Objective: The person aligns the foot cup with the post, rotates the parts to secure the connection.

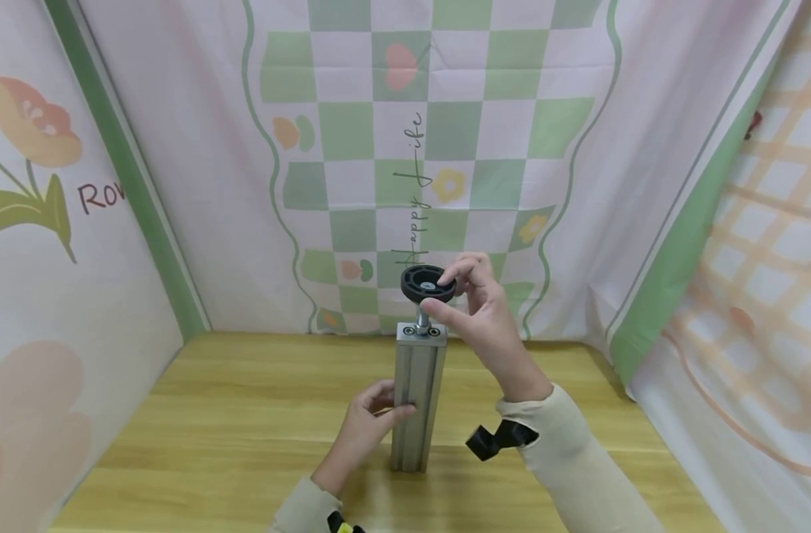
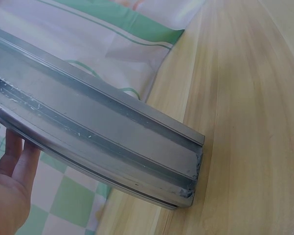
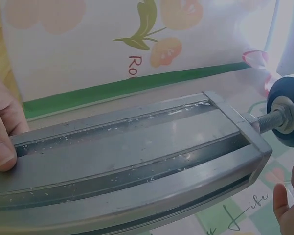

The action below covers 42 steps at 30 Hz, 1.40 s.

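Note:
A tall silver aluminium profile (image 1: 418, 400) stands upright on the table, with a threaded stud and a black round levelling foot (image 1: 412, 285) at its upper end. My left hand (image 1: 372, 418) grips the profile's left side below mid-height, thumb across the near face. At the top, my right hand (image 1: 481, 303) pinches the foot, with the thumb at the near rim and a fingertip over the recessed disc. The right wrist view shows the stud (image 3: 271, 120) running from the end plate (image 3: 242, 122) to the foot. Pale specks lie in the profile's grooves.
The wood-grain table (image 1: 245, 400) ends at a printed checkered curtain (image 1: 352, 133) behind the profile. More printed curtains hang at the left (image 1: 38, 296) and right (image 1: 745, 296). A black wrist mount (image 1: 501, 438) sticks out from the right sleeve.

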{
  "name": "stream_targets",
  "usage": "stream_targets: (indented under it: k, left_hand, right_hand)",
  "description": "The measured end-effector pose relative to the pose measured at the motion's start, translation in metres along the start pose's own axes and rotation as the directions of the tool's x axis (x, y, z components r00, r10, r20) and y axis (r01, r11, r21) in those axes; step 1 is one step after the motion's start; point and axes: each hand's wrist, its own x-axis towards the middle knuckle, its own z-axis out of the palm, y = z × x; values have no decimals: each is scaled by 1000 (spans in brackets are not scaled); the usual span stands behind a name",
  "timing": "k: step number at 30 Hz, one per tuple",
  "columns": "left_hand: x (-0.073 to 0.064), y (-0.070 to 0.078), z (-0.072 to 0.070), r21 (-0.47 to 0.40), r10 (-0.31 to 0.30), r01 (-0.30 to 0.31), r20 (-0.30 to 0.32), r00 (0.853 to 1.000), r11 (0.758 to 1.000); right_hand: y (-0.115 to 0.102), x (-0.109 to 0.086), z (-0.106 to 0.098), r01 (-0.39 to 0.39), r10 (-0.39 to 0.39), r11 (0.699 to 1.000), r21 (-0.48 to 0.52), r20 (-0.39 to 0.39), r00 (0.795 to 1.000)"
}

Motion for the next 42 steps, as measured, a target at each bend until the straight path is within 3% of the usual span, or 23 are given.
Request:
stream_targets:
  k: [4, 8, 13, 21, 31, 42]
  left_hand:
    - [0, 0, 0, 4, -6, 6, 0, 1000, 1000]
    - [0, 0, 0, 10, -16, 16, 1, 1000, 1000]
    - [0, 0, 0, 10, -13, 12, 3, 1000, 1000]
    - [-1, -1, 0, 7, -14, 14, 1, 1000, 1000]
    - [-1, -1, 0, 0, -29, 29, -1, 1000, 1000]
    - [-1, -2, 0, -2, -27, 27, 3, 1000, 1000]
  right_hand:
    - [0, 0, 0, 3, -3, 1000, -23, 14, 1000]
    - [2, 1, -1, -34, 29, 998, 47, 91, 995]
    - [6, 2, -4, -31, 3, 989, 142, 188, 982]
    - [9, 3, -6, -70, 9, 973, 219, 267, 964]
    - [10, 4, -6, -95, 38, 968, 234, 234, 972]
    - [10, 0, -6, -87, 67, 980, 177, 118, 991]
